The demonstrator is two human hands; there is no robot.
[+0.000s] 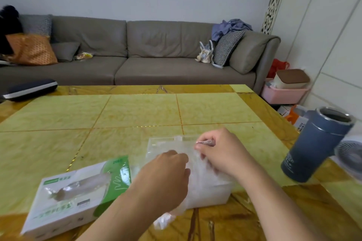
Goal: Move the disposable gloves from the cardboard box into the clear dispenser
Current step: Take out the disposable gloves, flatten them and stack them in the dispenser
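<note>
A white and green cardboard glove box (pixel 78 195) lies on the table at the lower left, with thin plastic showing at its top opening. To its right stands the clear dispenser (pixel 207 191), its lid (pixel 166 143) tipped up at the back. A stack of thin clear disposable gloves (pixel 203 174) fills it, and a few trail over the front edge (pixel 164 221). My left hand (pixel 166 174) presses on the gloves from the left. My right hand (pixel 221 152) pinches glove plastic above the dispenser.
A blue insulated tumbler (pixel 315 145) stands at the right, close to my right forearm, with a small white fan (pixel 350 158) behind it. A dark case (pixel 31 89) lies at the table's far left. Beyond the yellow-green table (pixel 137 111) is a grey sofa (pixel 137 55).
</note>
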